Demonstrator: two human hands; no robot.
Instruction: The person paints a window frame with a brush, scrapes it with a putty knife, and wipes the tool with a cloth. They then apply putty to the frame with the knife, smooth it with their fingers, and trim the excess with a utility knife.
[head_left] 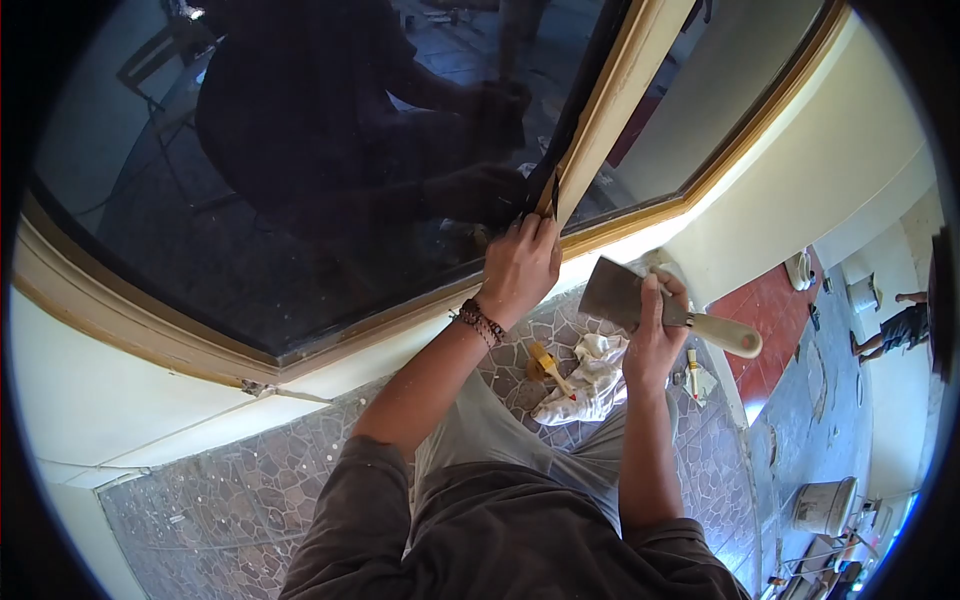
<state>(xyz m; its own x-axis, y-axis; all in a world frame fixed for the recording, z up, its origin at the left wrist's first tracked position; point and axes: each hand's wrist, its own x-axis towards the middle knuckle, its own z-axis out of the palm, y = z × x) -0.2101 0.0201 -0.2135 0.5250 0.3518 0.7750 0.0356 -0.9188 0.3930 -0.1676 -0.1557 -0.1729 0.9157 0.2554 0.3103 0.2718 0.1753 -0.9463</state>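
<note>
My left hand [523,262], with braided bracelets at the wrist, is closed at the lower corner of the dark window pane [300,200], where the upright wooden bar [622,90] meets the sill. A thin dark strip [555,192] rises from its fingertips; how firmly it is gripped is hidden. My right hand [660,325] is wrapped round a wide putty knife [612,293] with a pale handle. The metal blade points up and left, just below the wooden frame [660,212] and apart from it.
On the stone-patterned floor [250,490] lie a crumpled white cloth [590,385], a yellow-handled brush [548,362] and another brush [692,370]. Red tiles [775,330] and a bucket [825,507] are at the right. Another person's legs [880,343] show at far right.
</note>
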